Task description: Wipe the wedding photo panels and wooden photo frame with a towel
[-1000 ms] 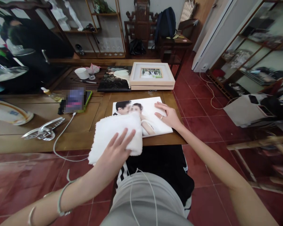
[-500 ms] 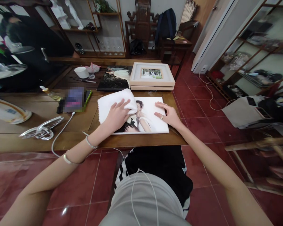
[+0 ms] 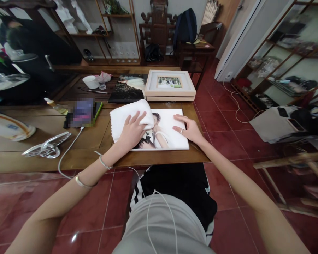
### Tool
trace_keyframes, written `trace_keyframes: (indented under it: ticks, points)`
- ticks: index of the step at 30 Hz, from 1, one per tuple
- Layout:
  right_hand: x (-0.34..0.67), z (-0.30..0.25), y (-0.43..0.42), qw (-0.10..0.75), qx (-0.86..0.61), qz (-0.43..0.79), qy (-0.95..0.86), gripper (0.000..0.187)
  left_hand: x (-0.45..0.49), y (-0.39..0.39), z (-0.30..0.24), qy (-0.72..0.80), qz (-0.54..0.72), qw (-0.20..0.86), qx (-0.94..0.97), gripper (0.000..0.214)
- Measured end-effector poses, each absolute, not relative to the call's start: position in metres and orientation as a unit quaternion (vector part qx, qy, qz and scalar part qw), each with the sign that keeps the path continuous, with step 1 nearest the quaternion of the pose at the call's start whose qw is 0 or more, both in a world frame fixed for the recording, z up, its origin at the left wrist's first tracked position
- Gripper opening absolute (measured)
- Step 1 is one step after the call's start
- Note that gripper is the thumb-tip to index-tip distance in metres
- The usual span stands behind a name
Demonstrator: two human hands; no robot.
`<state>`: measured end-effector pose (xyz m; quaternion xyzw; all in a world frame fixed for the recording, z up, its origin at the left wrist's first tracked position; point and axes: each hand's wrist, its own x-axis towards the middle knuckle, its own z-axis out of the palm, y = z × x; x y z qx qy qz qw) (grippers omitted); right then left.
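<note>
A large white photo print [image 3: 171, 128] of a couple lies flat near the front edge of the wooden table [image 3: 95, 155]. My left hand [image 3: 132, 130] presses a folded white towel [image 3: 124, 114] onto the print's upper left part, fingers spread flat on the cloth. My right hand [image 3: 189, 129] rests flat on the print's right edge, fingers stretched out, a ring on one finger. The towel hides the print's top left corner.
Behind the print stand a pale wooden framed photo [image 3: 170, 84] and a dark photo album [image 3: 128, 90]. A phone [image 3: 83, 113] with a white cable [image 3: 66, 153], a metal clip [image 3: 46, 148], a plate [image 3: 12, 127] and a white cup [image 3: 91, 82] lie to the left. Red tiled floor surrounds the table.
My left hand slid the towel from the print's lower left, near the table's front edge, up to its upper left. The right hand stayed on the right edge.
</note>
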<state>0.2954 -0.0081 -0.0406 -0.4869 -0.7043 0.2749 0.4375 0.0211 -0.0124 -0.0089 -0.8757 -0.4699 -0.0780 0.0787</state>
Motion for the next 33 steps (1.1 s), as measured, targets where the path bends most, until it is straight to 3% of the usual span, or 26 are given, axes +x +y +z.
trace_keyframes:
  ticks: [10,14,24,28,33]
  points:
    - [0.293,-0.039,-0.012,0.422,-0.493,0.247,-0.720,0.043,-0.023,-0.109,0.020,-0.386,0.003,-0.021,-0.922,0.035]
    - [0.291,-0.040,-0.012,0.411,-0.478,0.211,-0.747,0.039,-0.022,-0.130,0.026,-0.364,0.008,-0.016,-0.931,0.031]
    - [0.291,-0.038,-0.013,0.406,-0.479,0.213,-0.749,0.045,0.016,-0.027,0.035,-0.477,0.003,0.031,-0.879,0.032]
    - [0.292,-0.039,-0.013,0.410,-0.477,0.212,-0.748,0.045,0.017,0.017,0.018,-0.443,-0.031,0.038,-0.895,0.035]
    - [0.291,-0.042,-0.012,0.413,-0.474,0.208,-0.749,0.044,0.006,0.011,0.008,-0.430,-0.015,0.037,-0.902,0.039]
